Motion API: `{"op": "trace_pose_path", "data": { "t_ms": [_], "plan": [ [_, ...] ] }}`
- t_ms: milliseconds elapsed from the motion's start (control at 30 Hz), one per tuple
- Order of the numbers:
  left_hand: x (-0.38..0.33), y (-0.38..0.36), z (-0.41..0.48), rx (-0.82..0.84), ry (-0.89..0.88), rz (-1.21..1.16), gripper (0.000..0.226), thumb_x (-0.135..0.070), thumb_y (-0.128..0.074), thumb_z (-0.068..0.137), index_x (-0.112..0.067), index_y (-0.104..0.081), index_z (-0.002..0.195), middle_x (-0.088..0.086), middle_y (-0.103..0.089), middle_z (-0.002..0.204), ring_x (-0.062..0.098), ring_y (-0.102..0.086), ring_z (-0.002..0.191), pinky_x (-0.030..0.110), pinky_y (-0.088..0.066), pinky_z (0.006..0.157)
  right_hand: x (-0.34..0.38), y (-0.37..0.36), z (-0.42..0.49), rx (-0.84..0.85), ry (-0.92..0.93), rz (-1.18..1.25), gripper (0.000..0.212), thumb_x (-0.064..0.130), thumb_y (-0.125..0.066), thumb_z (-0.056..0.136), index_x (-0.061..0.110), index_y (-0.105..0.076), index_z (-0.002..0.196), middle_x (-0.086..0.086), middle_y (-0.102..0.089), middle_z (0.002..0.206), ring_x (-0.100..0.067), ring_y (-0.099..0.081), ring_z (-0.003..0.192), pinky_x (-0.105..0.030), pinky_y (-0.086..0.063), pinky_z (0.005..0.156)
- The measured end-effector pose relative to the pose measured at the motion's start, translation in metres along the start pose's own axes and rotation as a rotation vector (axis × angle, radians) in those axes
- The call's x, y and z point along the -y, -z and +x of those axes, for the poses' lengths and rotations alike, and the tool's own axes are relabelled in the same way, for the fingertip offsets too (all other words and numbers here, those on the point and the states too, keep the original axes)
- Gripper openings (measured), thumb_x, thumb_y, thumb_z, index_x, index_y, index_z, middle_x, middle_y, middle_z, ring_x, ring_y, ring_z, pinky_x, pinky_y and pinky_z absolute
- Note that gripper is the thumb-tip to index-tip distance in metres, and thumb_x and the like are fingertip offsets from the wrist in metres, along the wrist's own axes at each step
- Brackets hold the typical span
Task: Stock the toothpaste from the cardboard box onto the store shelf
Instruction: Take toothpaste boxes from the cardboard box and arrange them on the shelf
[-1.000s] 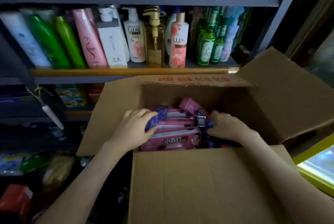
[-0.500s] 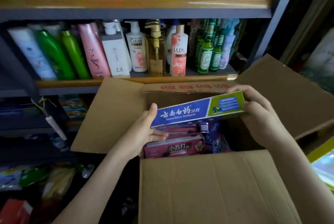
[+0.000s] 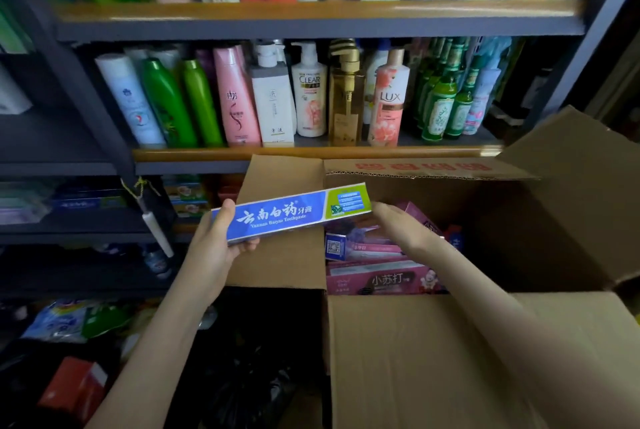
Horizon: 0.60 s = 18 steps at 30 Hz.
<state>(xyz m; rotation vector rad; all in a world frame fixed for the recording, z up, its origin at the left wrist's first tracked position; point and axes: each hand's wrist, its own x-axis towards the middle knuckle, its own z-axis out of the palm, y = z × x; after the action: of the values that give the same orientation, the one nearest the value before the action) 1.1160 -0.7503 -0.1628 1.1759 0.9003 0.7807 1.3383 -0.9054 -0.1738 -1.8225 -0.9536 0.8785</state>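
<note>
Blue-and-green toothpaste carton [image 3: 291, 217], lettered "Yunnan Baiyao Toothpaste", held level in the air over the left flap [image 3: 277, 266] of the cardboard box [image 3: 433, 359], its printed face toward the camera. The left hand [image 3: 214, 245] grips the blue end: thumb on the upper edge, fingers [image 3: 247, 244] curled beneath. The right hand [image 3: 398, 226] lies at the green end with its fingers straight and relaxed, grasping nothing; whether the tips touch the carton or stand just clear cannot be told.

Change: one second ago both hands were down among the packs inside the box; half a second ago the carton was raised over the box mouth with a hand at each end. It has since travelled leftward toward the shelving, and its weight has passed to the left hand alone. The pick and the handover therefore appear complete, while the placement is not yet made.

Pink cartons [image 3: 381, 281] and others remain stacked in the box, so most of the stocking seems still ahead. To the left, near the left hand, a dim lower shelf [image 3: 86, 224] carries flat cartons, one of like blue colouring, which suggests the destination. On the shelf above stand shampoo bottles [image 3: 239, 99] and green glass bottles [image 3: 440, 106], well apart from the carried carton
</note>
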Motion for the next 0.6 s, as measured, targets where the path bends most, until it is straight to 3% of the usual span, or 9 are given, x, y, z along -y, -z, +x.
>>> {"op": "trace_pose_path", "data": {
  "t_ms": [133, 200, 267, 333, 400, 467, 600],
  "plan": [
    [0.004, 0.018, 0.002, -0.077, 0.001, 0.015, 0.039, -0.042, -0.046, 0.099, -0.006, -0.045, 0.112, 0.011, -0.058, 0.087, 0.018, -0.057, 0.062, 0.03, -0.049, 0.064, 0.0, -0.009, 0.017, 0.19, -0.007, -0.17, 0.038, 0.013, -0.039, 0.1, 0.022, -0.05, 0.135, 0.013, -0.055, 0.126, -0.006, -0.05, 0.116, -0.003, -0.038, 0.078],
    [0.007, 0.021, 0.002, -0.095, 0.025, -0.027, 0.037, -0.042, -0.045, 0.099, -0.007, -0.046, 0.113, 0.009, -0.059, 0.085, 0.019, -0.058, 0.063, 0.03, -0.049, 0.064, -0.009, -0.011, 0.022, 0.293, 0.003, -0.394, 0.057, 0.003, -0.051, 0.09, 0.021, -0.04, 0.143, 0.005, -0.043, 0.141, -0.011, -0.041, 0.127, -0.012, -0.038, 0.09],
    [0.007, 0.021, 0.001, -0.113, 0.046, -0.105, 0.034, -0.042, -0.044, 0.1, -0.01, -0.048, 0.11, 0.009, -0.061, 0.084, 0.019, -0.058, 0.063, 0.027, -0.051, 0.058, -0.019, -0.019, 0.027, 0.285, 0.086, -0.678, 0.073, 0.015, -0.068, 0.081, 0.02, -0.032, 0.145, 0.0, -0.035, 0.144, -0.017, -0.033, 0.132, -0.029, -0.034, 0.104],
    [0.003, 0.016, 0.0, -0.108, 0.052, -0.141, 0.03, -0.041, -0.043, 0.1, -0.011, -0.049, 0.105, 0.01, -0.061, 0.084, 0.019, -0.058, 0.061, 0.024, -0.052, 0.054, -0.025, -0.028, 0.032, 0.202, 0.191, -0.914, 0.079, 0.025, -0.076, 0.074, 0.018, -0.034, 0.141, -0.003, -0.038, 0.139, -0.023, -0.034, 0.128, -0.038, -0.036, 0.102],
    [-0.001, 0.009, 0.0, -0.079, 0.031, -0.133, 0.031, -0.039, -0.042, 0.101, -0.009, -0.05, 0.104, 0.011, -0.06, 0.083, 0.02, -0.057, 0.06, 0.023, -0.052, 0.051, -0.019, -0.03, 0.031, 0.108, 0.265, -1.037, 0.071, 0.022, -0.072, 0.079, 0.016, -0.036, 0.14, -0.006, -0.041, 0.137, -0.026, -0.041, 0.125, -0.035, -0.041, 0.094],
    [-0.003, 0.002, -0.001, -0.057, 0.016, -0.101, 0.034, -0.039, -0.042, 0.101, -0.006, -0.049, 0.107, 0.011, -0.06, 0.082, 0.019, -0.057, 0.06, 0.023, -0.051, 0.051, -0.013, -0.019, 0.023, 0.009, 0.285, -0.978, 0.067, 0.017, -0.067, 0.08, 0.017, -0.037, 0.14, -0.006, -0.043, 0.137, -0.029, -0.051, 0.119, -0.036, -0.046, 0.087],
    [-0.006, -0.013, -0.004, -0.051, 0.083, -0.197, 0.032, -0.043, -0.046, 0.098, -0.011, -0.05, 0.098, 0.012, -0.062, 0.084, 0.02, -0.06, 0.064, 0.024, -0.052, 0.056, -0.002, 0.023, -0.029, -0.245, 0.349, -0.394, 0.057, -0.003, -0.069, 0.074, 0.022, -0.05, 0.122, 0.0, -0.058, 0.109, -0.017, -0.06, 0.097, -0.019, -0.046, 0.081]
  ]
}}
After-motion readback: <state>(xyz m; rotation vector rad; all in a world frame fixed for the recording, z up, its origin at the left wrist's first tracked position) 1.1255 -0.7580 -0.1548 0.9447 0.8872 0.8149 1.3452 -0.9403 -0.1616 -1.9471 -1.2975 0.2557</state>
